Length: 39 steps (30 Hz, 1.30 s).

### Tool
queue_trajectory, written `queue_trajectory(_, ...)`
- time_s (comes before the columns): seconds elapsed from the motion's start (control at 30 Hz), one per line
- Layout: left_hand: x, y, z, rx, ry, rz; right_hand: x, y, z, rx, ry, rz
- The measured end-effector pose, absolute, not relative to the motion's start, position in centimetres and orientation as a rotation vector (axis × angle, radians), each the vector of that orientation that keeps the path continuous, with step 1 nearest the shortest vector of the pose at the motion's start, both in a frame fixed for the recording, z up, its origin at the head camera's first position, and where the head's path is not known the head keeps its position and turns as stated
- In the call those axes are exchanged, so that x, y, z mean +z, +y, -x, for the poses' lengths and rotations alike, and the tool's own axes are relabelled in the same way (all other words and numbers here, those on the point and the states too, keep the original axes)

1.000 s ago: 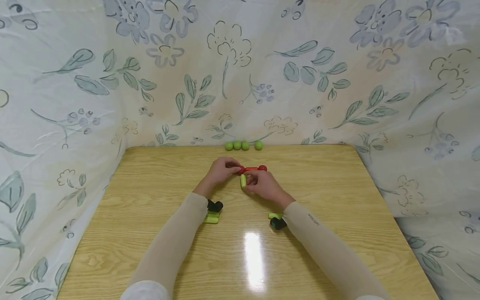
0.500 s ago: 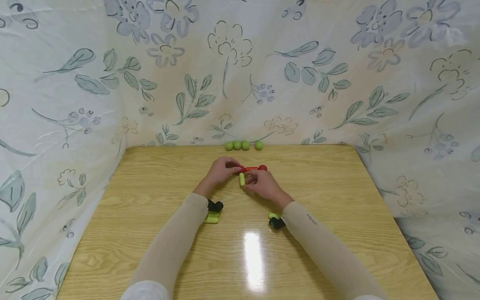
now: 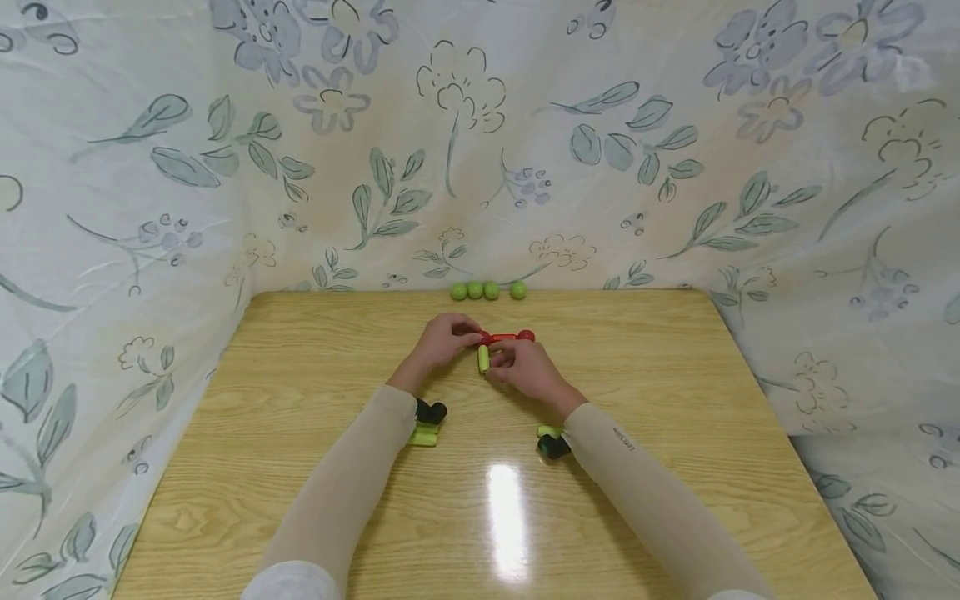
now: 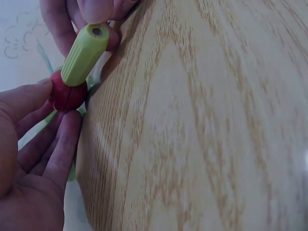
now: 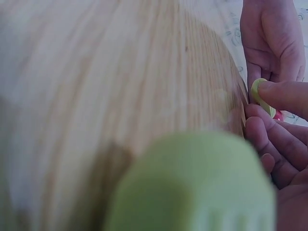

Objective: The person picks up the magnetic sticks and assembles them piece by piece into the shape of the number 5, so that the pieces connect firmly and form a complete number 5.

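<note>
My left hand (image 3: 444, 340) pinches a red ball (image 4: 70, 94) between thumb and fingers near the far part of the table. A ribbed light green rod (image 4: 85, 55), with a metal dot in its end, touches that ball. My right hand (image 3: 528, 369) holds this rod by thumb and fingers, as the right wrist view shows. From the held ball a red rod (image 3: 505, 337) runs right to a second red ball (image 3: 527, 336); the right hand partly covers the near side of this link.
Several green balls (image 3: 475, 290) line the table's (image 3: 637, 367) far edge. Dark curved pieces (image 3: 431, 412) and light green rods (image 3: 424, 435) lie beside the left sleeve. Near the right sleeve are another dark piece (image 3: 553, 447) and green rod (image 3: 549, 431). A green rod (image 5: 192, 187) looms close in the right wrist view.
The green rod in my right hand has shifted slightly left and up, against the red ball. My left hand has stayed in place on that ball.
</note>
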<state>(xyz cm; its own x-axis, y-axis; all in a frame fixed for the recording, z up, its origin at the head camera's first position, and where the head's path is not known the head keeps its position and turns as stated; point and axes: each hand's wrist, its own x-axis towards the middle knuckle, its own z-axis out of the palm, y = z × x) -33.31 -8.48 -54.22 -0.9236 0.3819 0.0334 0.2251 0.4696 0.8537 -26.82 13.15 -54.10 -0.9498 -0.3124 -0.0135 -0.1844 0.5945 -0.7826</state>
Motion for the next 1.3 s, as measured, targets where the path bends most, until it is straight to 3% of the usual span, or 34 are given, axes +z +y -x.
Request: queue_trajectory(1.3, -54.2, -8.5, 33.2, 1.458, 2.517, -0.523, -53.1, 14.3, 26.6, -1.339, 2.659, 0.414)
